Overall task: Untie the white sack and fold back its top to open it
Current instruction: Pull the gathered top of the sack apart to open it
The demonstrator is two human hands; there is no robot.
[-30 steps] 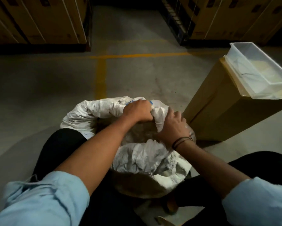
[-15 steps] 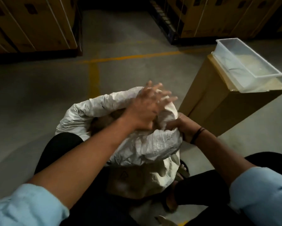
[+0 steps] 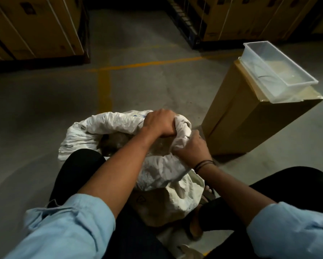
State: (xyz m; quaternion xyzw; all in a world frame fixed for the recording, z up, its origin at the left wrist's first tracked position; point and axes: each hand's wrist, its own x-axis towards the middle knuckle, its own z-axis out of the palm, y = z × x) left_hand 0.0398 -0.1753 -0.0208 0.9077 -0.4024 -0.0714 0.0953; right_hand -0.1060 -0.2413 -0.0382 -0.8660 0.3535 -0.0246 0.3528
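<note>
White sack (image 3: 108, 124) stands on the concrete floor (image 3: 138, 81) at near centre, btwn the person's knees in dark trousers (image 3: 78, 171); its top is rolled outward into a thick crumpled rim & the mouth gapes; sth brownish inside, too dim to tell what.

Left hand (image 3: 159, 123) sits on the far-right part of the rim, fingers curled together & clamped on a bunch of sack fabric, knuckles up; right hand (image 3: 191, 148) is just near & right of it, almost touching, fingers curled into the rim's right side & gripping the fabric; its fingertips are buried in the folds, can't see them. Dark bands (image 3: 203, 163) round the right wrist; light-blue sleeves (image 3: 73, 225) pushed up both forearms.

Right of the sack, close but apart: a tall cardboard box (image 3: 250, 124) standing on the floor, w/ a clear plastic tub (image 3: 263, 77) on top, overhanging the box edge a little. Yellow floor lines (image 3: 104, 86) run beyond the sack; stacked cartons at far left (image 3: 35, 25) & far right (image 3: 250, 15).
</note>
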